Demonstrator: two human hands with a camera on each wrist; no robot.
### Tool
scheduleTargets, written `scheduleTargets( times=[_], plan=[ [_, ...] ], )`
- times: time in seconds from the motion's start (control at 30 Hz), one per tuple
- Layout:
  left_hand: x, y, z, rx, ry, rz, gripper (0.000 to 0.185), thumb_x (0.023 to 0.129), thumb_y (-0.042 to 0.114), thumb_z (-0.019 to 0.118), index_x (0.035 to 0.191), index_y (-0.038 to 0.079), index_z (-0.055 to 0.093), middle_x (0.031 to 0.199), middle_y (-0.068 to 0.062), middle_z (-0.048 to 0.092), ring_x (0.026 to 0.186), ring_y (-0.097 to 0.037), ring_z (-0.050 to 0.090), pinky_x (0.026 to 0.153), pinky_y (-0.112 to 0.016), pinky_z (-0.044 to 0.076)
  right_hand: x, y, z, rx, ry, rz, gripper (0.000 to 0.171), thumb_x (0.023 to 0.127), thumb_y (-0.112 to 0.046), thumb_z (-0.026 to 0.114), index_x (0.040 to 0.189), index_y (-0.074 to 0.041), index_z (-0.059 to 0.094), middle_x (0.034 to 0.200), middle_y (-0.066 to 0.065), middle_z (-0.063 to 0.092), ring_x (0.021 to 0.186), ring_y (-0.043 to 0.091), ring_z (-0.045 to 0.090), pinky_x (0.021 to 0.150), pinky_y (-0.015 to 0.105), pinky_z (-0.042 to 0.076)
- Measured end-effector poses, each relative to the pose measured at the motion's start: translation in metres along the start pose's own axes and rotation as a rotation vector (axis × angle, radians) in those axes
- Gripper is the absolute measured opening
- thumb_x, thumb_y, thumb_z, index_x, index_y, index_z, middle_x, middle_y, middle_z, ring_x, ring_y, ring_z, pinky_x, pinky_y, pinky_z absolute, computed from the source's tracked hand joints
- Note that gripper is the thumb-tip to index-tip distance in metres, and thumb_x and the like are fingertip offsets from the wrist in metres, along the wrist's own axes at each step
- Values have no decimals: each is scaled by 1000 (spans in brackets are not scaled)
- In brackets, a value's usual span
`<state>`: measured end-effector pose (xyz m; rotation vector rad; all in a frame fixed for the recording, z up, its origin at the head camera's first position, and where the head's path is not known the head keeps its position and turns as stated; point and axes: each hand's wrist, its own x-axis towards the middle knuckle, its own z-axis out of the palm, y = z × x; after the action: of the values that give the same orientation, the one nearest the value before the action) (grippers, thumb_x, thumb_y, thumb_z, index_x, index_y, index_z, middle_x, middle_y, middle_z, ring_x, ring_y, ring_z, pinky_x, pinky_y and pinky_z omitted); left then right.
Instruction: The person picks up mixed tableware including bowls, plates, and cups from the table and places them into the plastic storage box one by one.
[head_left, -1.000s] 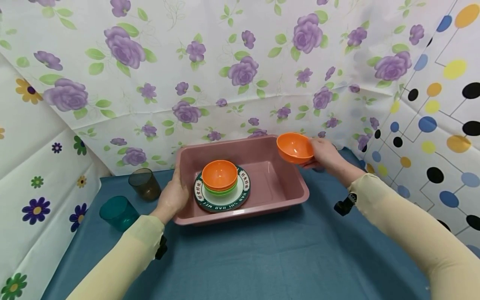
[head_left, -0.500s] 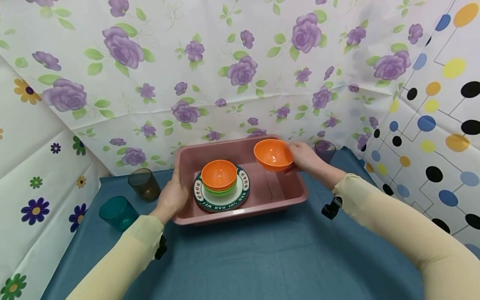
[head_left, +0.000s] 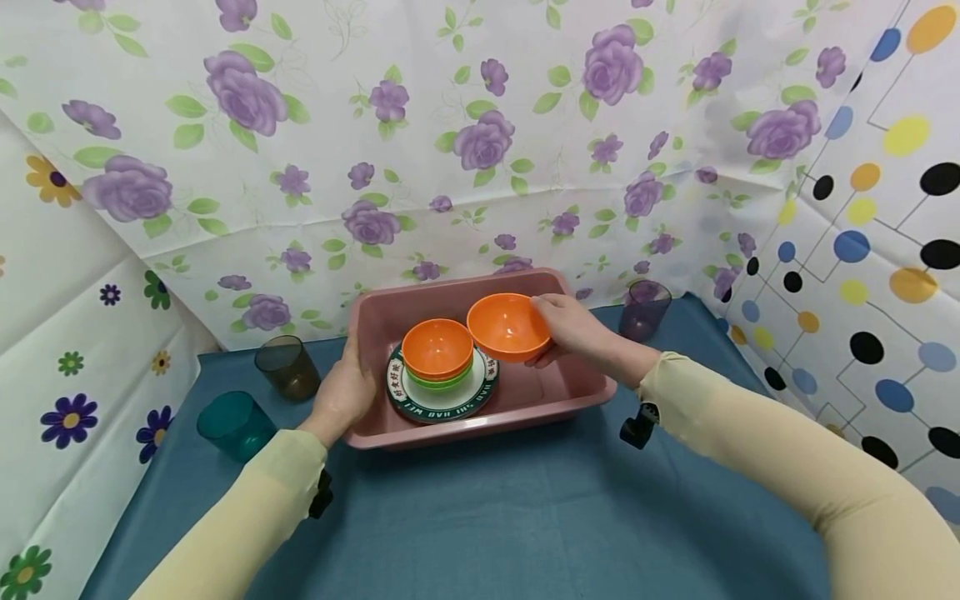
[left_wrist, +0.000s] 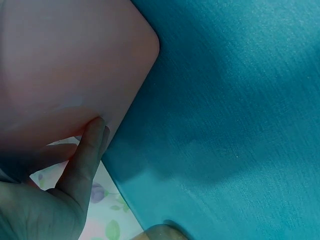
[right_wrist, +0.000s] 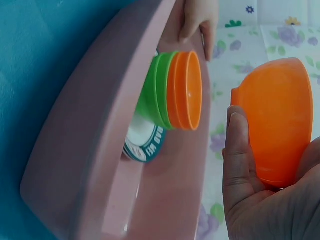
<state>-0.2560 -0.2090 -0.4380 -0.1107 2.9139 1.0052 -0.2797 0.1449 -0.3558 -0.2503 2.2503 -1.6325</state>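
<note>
My right hand (head_left: 572, 327) holds an orange bowl (head_left: 510, 327) by its right side, thumb at the rim and fingers underneath. The bowl hangs above a pink plastic basin (head_left: 551, 407), just right of a stack of bowls. Orange bowls (right_wrist: 191, 90) top that stack, with green bowls (right_wrist: 159, 90) below them. Beneath the stack lies a plate (head_left: 442, 412) with a green lettered rim, in the left half of the basin. At the basin's left end my left hand (head_left: 345, 396) grips the wall; in the left wrist view its fingers (left_wrist: 86, 155) touch the outer side.
Left of the basin stand a brown see-through cup (head_left: 287, 368) and a teal cup (head_left: 237, 427). A purple see-through cup (head_left: 645, 311) stands behind the right forearm. Blue cloth (head_left: 465, 517) covers the table, and patterned sheets (head_left: 420, 167) hang at the back and sides.
The right hand has carried the orange bowl leftward and slightly toward me, close to the stack. The purple cup has come into view behind it. My left hand stays put.
</note>
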Motion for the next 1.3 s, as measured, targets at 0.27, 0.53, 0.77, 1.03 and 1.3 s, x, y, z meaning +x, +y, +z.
scheduleTargets(
  times=[0.27,0.53,0.77,1.03,1.3],
  plan=[
    [-2,1,-1,-32,-11,-49,75,111,25,37,163,24,-16,146,-31,48,111,-43,66,91,-57,55,2,3,8,9,-3,-11,51,113,-37,37,145,1,46,107,22,68,75,33,74,68,41,62],
    [-5,7,-7,92,37,-43,75,110,41,35,164,11,-6,158,-36,19,136,-55,38,108,-69,35,1,-2,9,-4,18,19,51,113,-36,35,148,1,44,110,21,68,77,33,74,70,43,62],
    [-7,26,-15,70,251,200,68,110,41,40,165,12,13,161,-25,28,145,-47,26,114,-68,26,0,-2,8,1,20,25,51,113,-36,35,148,1,43,110,21,67,77,33,74,71,43,62],
    [-33,83,-22,-234,85,326,67,110,50,33,166,16,16,156,-16,40,134,-35,51,111,-56,40,0,-1,11,1,20,6,50,113,-36,35,145,2,45,107,22,69,75,33,75,68,42,62],
    [-54,122,-1,-815,-328,14,67,110,53,28,160,9,25,147,-22,49,89,-33,74,81,-47,60,1,-9,19,5,34,18,51,113,-36,37,145,3,45,97,22,72,69,32,75,64,41,62]
  ],
)
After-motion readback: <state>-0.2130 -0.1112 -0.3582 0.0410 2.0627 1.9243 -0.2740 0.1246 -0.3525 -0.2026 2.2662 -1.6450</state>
